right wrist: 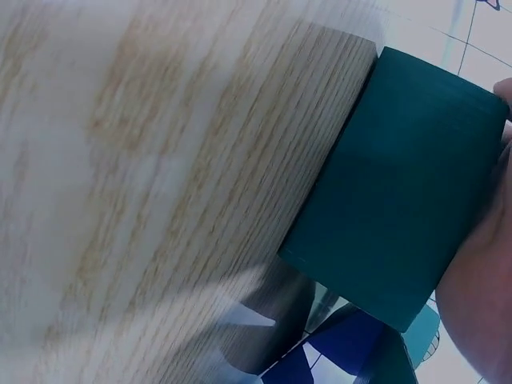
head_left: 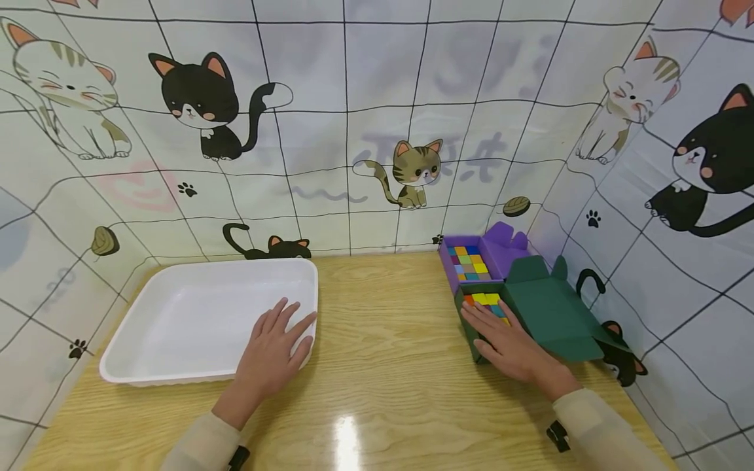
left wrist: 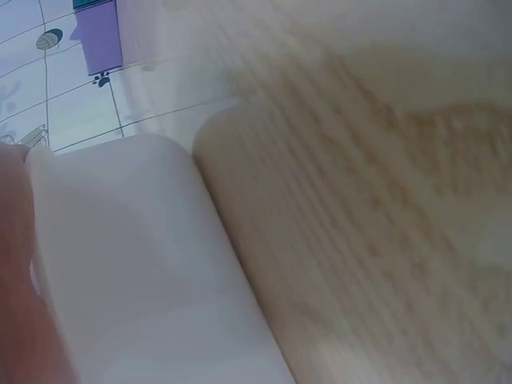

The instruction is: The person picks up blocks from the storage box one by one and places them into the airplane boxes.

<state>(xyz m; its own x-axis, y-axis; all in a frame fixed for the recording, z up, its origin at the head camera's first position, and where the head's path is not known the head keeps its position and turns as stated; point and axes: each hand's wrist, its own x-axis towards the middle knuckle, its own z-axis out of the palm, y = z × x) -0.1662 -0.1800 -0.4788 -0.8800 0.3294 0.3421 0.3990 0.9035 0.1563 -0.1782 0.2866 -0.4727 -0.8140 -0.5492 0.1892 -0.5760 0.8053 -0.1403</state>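
Note:
My left hand (head_left: 273, 350) lies over the right end of a white plastic tray (head_left: 182, 314), its fingers straight and spread across the rim. In the left wrist view the tray's outer wall (left wrist: 144, 264) shows beside the edge of that hand (left wrist: 24, 296). On the right, my other hand (head_left: 509, 340) reaches palm down over an open green cardboard box (head_left: 470, 330), with extended fingers above its coloured blocks (head_left: 486, 299). The palm hides part of these blocks. The right wrist view shows the green side wall (right wrist: 400, 184) standing on the table, the hand (right wrist: 484, 264) along its top.
Behind the green box stands an open purple box (head_left: 446, 261) with coloured cubes (head_left: 468, 261). The green lid (head_left: 554, 314) is folded out to the right. Wood-patterned table (head_left: 383, 340) lies between tray and boxes. A cat-print sheet (head_left: 330, 144) encloses the back and sides.

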